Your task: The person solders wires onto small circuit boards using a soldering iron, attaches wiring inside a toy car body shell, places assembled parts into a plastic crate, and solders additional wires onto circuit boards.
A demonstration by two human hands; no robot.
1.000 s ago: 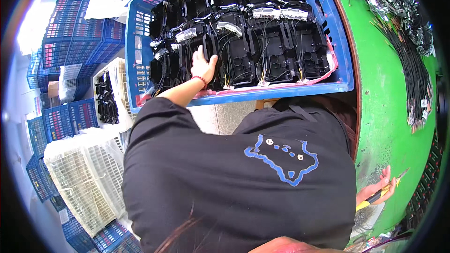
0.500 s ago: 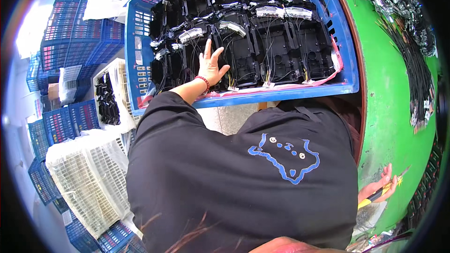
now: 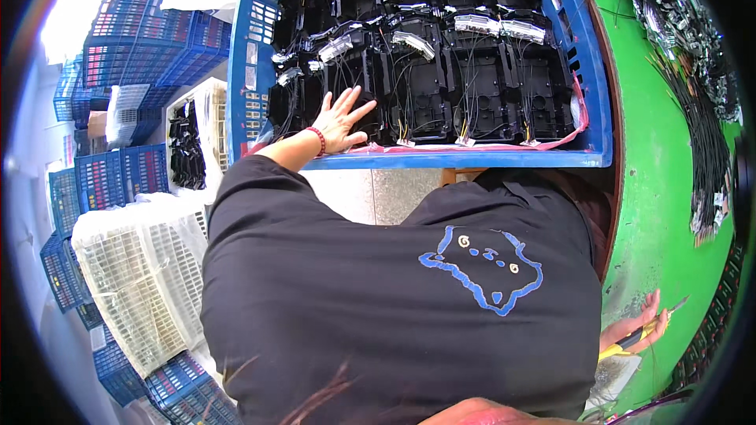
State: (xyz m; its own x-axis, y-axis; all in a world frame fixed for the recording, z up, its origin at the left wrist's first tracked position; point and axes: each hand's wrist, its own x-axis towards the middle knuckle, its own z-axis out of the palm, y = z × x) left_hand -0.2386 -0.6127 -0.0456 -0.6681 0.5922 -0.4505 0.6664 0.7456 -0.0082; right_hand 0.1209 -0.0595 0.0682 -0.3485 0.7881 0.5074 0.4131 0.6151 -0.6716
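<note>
Two rows or more of black housings (image 3: 543, 98) fill a blue crate (image 3: 433, 160) at the top centre of the frame. The left hand (image 3: 340, 127) lies over those at the lower left of the crate, its fingers spread and gripping nothing; whether the palm presses on them cannot be told. At the lower right, the right hand (image 3: 642, 329) has its fingers curled about a yellow-and-black tool (image 3: 611, 351) with a pointed metal tip, over a green table (image 3: 657, 212). The housings look like thin moulded plastic, so each should be light and fairly stiff, a little slick on its flat faces, with ribs and edges that give grip. The solid side walls seem the best hold; the thin wires (image 3: 470, 98) and pale connectors (image 3: 465, 142) look easily snagged or tugged loose, and the curved, glossy clear strips (image 3: 413, 45) likely scratch or crack. Soft, crumpled pink liner (image 3: 580, 114) edges the crate, whose walls are rigid, slotted plastic. On the table at the upper right, limp black leads (image 3: 693, 122) hang together in a long sheaf, below a glittering tangle of clear parts (image 3: 669, 20).
</note>
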